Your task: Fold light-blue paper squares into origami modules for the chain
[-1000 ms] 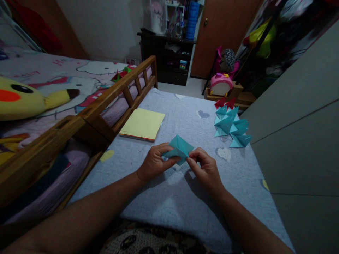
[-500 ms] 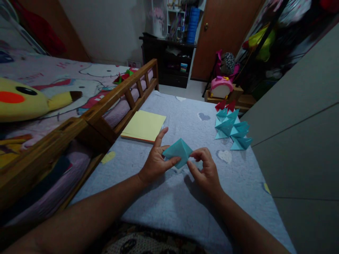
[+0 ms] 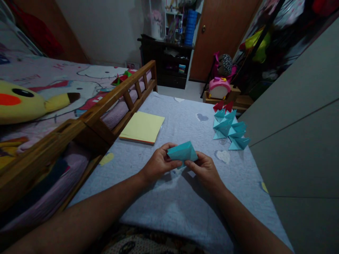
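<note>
A folded piece of light blue paper [image 3: 182, 151] is held above the bed, a narrow corner of it pointing down between the thumbs. My left hand [image 3: 160, 162] pinches its left side, thumb in front and fingers behind. On the right side, my right hand [image 3: 206, 169] grips it the same way, its thumb near the lower edge. To the left lies a stack of square paper [image 3: 143, 127], yellow on top. Several folded blue paper pieces [image 3: 230, 127] stand at the right edge, with red folded pieces [image 3: 222, 106] behind them.
A wooden rail [image 3: 119, 95] runs along the left side of the light blue sheet [image 3: 182, 123]. Beyond it lie a yellow plush toy [image 3: 23, 102] and red and green folded paper [image 3: 121, 78]. A pale cabinet [image 3: 302, 141] borders the right.
The blue paper has gone from a diamond shape to a flatter, folded-over shape. My left index finger, raised before, now rests behind the paper, and my right hand has closed on its right side.
</note>
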`<state>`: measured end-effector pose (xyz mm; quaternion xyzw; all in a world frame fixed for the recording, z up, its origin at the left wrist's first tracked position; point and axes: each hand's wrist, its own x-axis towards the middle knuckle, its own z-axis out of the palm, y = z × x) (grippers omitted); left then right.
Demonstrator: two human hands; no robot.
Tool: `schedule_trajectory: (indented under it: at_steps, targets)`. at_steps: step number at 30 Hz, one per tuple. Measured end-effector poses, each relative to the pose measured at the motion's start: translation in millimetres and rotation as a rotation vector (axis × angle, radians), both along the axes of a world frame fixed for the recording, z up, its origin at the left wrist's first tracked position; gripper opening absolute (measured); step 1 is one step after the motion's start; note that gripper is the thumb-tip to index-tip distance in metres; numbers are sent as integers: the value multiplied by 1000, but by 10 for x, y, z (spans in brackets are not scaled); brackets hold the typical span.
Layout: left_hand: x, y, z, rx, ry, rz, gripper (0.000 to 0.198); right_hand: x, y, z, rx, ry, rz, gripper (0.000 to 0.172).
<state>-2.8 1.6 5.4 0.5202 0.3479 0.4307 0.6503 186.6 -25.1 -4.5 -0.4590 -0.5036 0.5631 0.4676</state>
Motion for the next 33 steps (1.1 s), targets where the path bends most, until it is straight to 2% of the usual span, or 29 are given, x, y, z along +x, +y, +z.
schedule_trajectory:
  at_steps: [4,9,14,16,21,24,31,33]
  targets:
    - [29,-23,-48,-1,50,-81,26,-17,1,21,-8,22,-24,24]
    - [36,-44,-96,52,118,-90,21,-7,-17,70,20,-119,-44,22]
    - [65,-52,-99,31,87,-127,18,5,-27,136,16,-95,-24,24]
    - [78,-57,-87,33,54,-83,20,3,-26,159,1,-76,-50,27]
    - [81,-76,-35,136,78,221,42,-20,-28,159,-54,-37,-155,34]
    - [64,-81,-18,231,118,245,35,-44,-34,144,-104,-20,-164,35]
    - [22,-77,-30,387,227,234,16,-55,-30,173,-88,-61,-147,30]
    - [18,-75,-33,430,221,253,16,-53,-31,183,-77,-68,-147,28]
